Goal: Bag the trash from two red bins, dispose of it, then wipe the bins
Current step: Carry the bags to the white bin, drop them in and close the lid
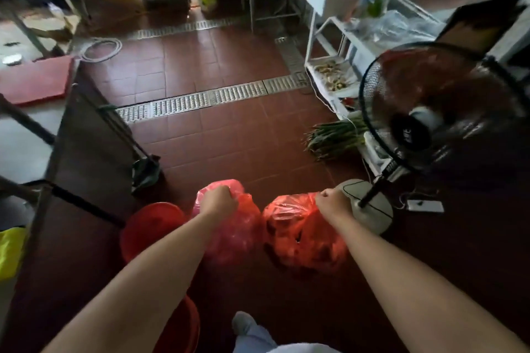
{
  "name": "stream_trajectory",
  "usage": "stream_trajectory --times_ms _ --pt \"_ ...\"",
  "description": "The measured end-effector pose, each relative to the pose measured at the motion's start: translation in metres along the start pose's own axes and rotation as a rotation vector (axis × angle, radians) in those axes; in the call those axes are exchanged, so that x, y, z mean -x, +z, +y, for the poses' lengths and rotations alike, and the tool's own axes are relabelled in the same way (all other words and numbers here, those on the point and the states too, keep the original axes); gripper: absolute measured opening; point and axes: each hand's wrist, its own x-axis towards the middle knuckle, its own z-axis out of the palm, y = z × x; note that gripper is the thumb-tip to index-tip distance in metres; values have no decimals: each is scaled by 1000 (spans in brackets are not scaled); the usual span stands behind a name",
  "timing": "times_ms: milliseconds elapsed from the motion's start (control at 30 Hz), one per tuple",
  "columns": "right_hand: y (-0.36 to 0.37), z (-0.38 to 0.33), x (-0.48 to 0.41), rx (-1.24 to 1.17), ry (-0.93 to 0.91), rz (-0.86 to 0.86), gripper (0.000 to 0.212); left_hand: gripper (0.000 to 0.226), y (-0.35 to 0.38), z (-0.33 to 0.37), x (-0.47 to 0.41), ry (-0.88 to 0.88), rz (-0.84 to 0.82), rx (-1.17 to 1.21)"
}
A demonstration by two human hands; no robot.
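- trash is bagged in two thin plastic sacks, both lifted off the tiled floor
- pinkish-red plastic bag [229, 238] hangs from the left hand [218, 200], orange-red plastic bag [304, 241] from the right hand [332, 203]; each fist is clenched round a gathered neck
- round red plastic bin [149, 226] stands just left of the left hand, second red bin [179, 324] under the left forearm
- bagging looks done; disposal and wiping remain

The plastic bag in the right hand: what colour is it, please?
Orange-red plastic bag, clearest in head view.

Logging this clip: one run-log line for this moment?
left hand: grips pink bag; right hand: grips red bag; red bin: on floor
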Motion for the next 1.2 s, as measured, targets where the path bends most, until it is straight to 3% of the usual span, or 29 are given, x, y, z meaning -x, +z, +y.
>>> stream_trajectory --times_ms 333,467,700,933,1200 --pt "-165 215 12 -102 124 140 27 15 106 215 68 85 -101 -129" --pt "-232 294 17 -124 178 188 21 29 152 290 93 172 -143 -200" --pt "-345 420 22 -175 303 384 29 15 236 440 152 400 -305 -260" --pt "-446 538 3 -273 465 571 26 25 336 601 185 533 -400 -127" --pt "-579 651 -30 -404 694 707 24 37 420 807 184 727 -494 -244"
